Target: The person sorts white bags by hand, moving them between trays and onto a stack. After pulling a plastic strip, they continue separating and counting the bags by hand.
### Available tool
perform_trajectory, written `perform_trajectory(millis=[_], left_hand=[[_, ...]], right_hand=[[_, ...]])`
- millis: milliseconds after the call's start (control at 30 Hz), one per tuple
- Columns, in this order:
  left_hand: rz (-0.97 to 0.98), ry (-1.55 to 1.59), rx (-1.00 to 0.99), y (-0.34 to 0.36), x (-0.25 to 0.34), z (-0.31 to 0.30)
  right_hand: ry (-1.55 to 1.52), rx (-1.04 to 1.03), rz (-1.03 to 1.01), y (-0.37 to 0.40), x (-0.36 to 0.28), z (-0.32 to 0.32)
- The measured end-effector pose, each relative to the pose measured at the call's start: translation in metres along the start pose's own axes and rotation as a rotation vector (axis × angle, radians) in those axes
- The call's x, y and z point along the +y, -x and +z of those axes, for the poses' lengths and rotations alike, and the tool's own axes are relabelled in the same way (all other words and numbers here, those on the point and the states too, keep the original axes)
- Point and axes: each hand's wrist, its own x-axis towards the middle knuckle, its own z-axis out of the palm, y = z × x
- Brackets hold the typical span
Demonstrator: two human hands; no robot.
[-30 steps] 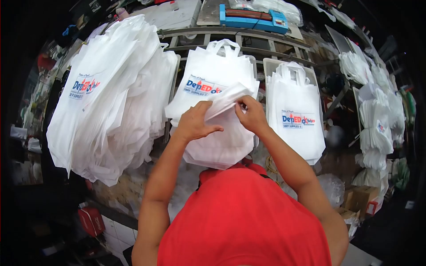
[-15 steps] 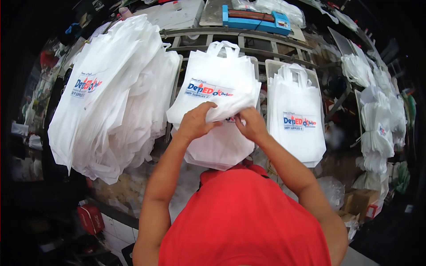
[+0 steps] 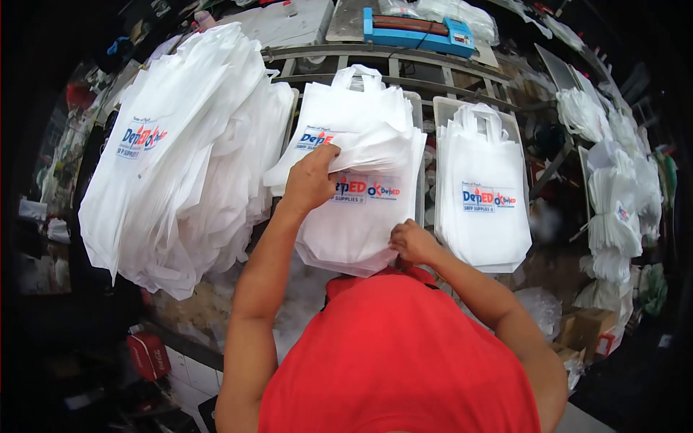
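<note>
The left hand (image 3: 312, 179) is closed on the folded-up bags (image 3: 375, 149), lifting their lower part off the middle stack (image 3: 349, 238) so that the printed logo (image 3: 367, 189) of the white bag below shows. The right hand (image 3: 414, 242) has its fingers curled at the lower right edge of that stack; whether they pinch the edge, I cannot tell. The middle stack lies between a taller, looser pile of bags (image 3: 180, 180) on the left and a neater stack (image 3: 484, 234) on the right, which rests on a board (image 3: 445, 110). Beyond them sits a blue machine (image 3: 419, 35)
</note>
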Motion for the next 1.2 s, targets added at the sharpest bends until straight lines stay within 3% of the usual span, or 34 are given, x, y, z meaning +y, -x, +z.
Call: perform_trajectory(millis=[33, 100, 167, 200, 300, 400, 500, 567, 633, 700, 767, 833, 867, 933, 967, 1033, 1067, 1100, 1167, 1200], left_hand=[[-0.004, -0.006, -0.017, 0.001, 0.002, 0.0], [-0.006, -0.008, -0.033, 0.003, 0.006, 0.001], [-0.045, 0.008, -0.068, 0.007, 0.008, 0.0], [-0.047, 0.007, -0.064, 0.008, 0.008, -0.001], [-0.079, 0.077, -0.11, 0.014, 0.005, -0.001], [-0.032, 0.15, -0.116, 0.017, -0.002, 0.0], [-0.157, 0.16, -0.28, 0.024, 0.006, -0.005], [-0.167, 0.222, -0.343, 0.033, 0.015, -0.002], [-0.122, 0.197, -0.299, 0.039, 0.014, 0.019], [-0.202, -0.026, -0.226, 0.041, 0.007, 0.034], [-0.223, -0.024, -0.178, 0.035, 0.005, 0.027], [-0.157, 0.01, -0.011, 0.029, -0.006, 0.021], [-0.168, 0.046, -0.024, 0.025, -0.006, 0.014], [-0.181, 0.088, -0.054, 0.018, 0.004, 0.001], [-0.189, 0.129, -0.079, 0.015, 0.008, -0.004], [-0.174, 0.145, -0.099, 0.016, 0.011, -0.003], [-0.154, 0.164, -0.122, 0.018, 0.014, -0.002], [-0.147, 0.164, -0.125, 0.017, 0.015, -0.001], [-0.173, 0.159, -0.208, 0.02, 0.016, 0.0], [-0.17, 0.158, -0.21, 0.021, 0.017, 0.0]], right_hand=[[-0.144, -0.031, 0.103, -0.011, -0.001, -0.007], [-0.088, 0.065, 0.041, -0.023, -0.005, -0.024], [-0.42, -0.208, 0.394, -0.035, -0.005, -0.038], [-0.477, -0.229, 0.402, -0.039, -0.001, -0.04], [-0.715, -0.119, 0.484, -0.046, 0.006, -0.043], [-0.525, 0.031, 0.372, -0.053, 0.002, -0.05], [-0.373, 0.108, 0.348, -0.066, -0.026, -0.082], [-0.36, 0.53, 0.237, -0.075, -0.04, -0.091], [-0.478, 0.545, 0.262, -0.077, -0.045, -0.091], [-0.539, 0.703, 0.048, -0.071, -0.042, -0.07], [-0.447, 0.713, -0.033, -0.041, -0.037, -0.054], [0.074, 0.577, -0.072, -0.004, -0.04, -0.04], [0.072, 0.573, -0.073, 0.012, -0.038, -0.031], [0.261, 0.098, -0.115, 0.033, -0.025, -0.009], [0.262, 0.099, -0.115, 0.03, -0.012, 0.0], [0.012, 0.0, 0.028, 0.011, 0.0, 0.004], [-0.042, 0.145, 0.126, 0.004, -0.007, -0.004], [-0.042, 0.151, 0.131, -0.009, -0.013, -0.025], [-0.504, -0.216, 0.432, -0.031, -0.012, -0.052], [-0.505, -0.213, 0.433, -0.036, -0.006, -0.053]])
